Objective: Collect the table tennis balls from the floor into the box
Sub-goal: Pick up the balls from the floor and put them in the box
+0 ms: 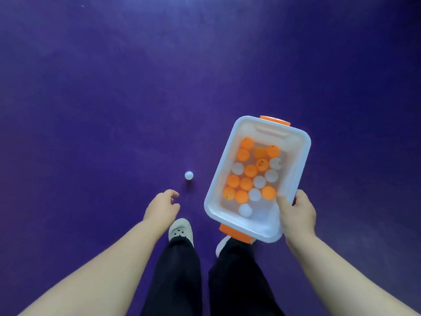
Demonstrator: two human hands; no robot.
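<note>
Head view: white ball (188,175) on purple floor (91,87), just ahead of left hand (162,207), fingers loosely apart, empty; light, rolls easily, pinch from above. Right hand (297,215) fingers clamped on box (300,142) rim, which holds orange and white balls

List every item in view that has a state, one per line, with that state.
box: lid off, held above the floor, partly filled with orange and white balls
white ball: loose on the floor, untouched
left hand: empty, reaching toward the white ball
right hand: gripping the box's near corner
</note>
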